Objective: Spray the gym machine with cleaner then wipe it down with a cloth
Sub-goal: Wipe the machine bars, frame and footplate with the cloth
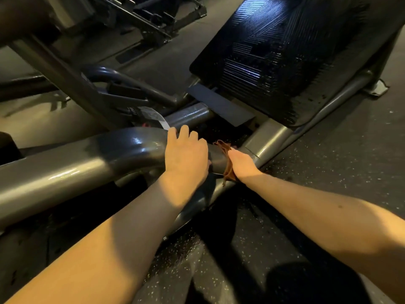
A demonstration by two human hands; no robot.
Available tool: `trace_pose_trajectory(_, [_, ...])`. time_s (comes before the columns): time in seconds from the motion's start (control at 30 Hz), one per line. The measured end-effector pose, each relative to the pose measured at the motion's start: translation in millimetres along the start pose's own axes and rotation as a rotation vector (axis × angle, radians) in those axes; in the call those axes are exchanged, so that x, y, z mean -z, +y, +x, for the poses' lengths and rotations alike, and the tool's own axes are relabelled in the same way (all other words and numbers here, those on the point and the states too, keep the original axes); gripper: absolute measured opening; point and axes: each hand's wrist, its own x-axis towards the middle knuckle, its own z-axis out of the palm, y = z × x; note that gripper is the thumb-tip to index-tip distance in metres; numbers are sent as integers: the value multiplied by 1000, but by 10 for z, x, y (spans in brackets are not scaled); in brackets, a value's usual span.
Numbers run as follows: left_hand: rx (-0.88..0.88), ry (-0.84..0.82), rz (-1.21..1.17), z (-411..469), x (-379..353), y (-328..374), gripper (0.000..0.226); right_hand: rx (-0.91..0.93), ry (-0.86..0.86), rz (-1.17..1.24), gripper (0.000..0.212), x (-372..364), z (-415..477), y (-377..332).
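Your two bare forearms reach forward from the bottom edge of the view, the left forearm (105, 238) crossing above the machine's frame and the right forearm (317, 218) crossing above the speckled rubber floor (339, 163). Your left hand (186, 154) sits on the bend of the grey frame tube (87, 163), palm down, with its fingers curled over the top and far side of the tube in a loose grip. Just beside it, toward the footplate end of the same tube, your right hand (243, 164) holds the brown cloth (226, 165) against the metal. The thumb lies along the cloth and the fingers are hidden under the palm, so you cannot see how tightly they close. The cloth wraps around the tube as a narrow bunched band, with its ends showing above and below your hand. Beyond both hands, the ribbed black footplate (274, 62) rises at a tilt toward the upper right corner. A white label (158, 120) hangs on the frame just past your left fingertips.
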Motion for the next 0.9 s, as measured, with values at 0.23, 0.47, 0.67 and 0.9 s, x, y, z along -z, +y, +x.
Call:
trace_pose_trajectory(0.23, [-54,-192,26,305,-57,244,49,193,-95,229,51,16,-149,345])
trace_pose_trajectory(0.47, [-45,-327,-78,626,-207,476,52,162,-153,147,52,207,226,572])
trace_pose_trajectory(0.67, [-49,-325,-79,748,-303,633,51,364,-83,-460,47,473,463,794])
trace_pose_trajectory(0.9, [-73,-231,-19,690,-389,661,43,643,-69,-1280,61,857,579,971])
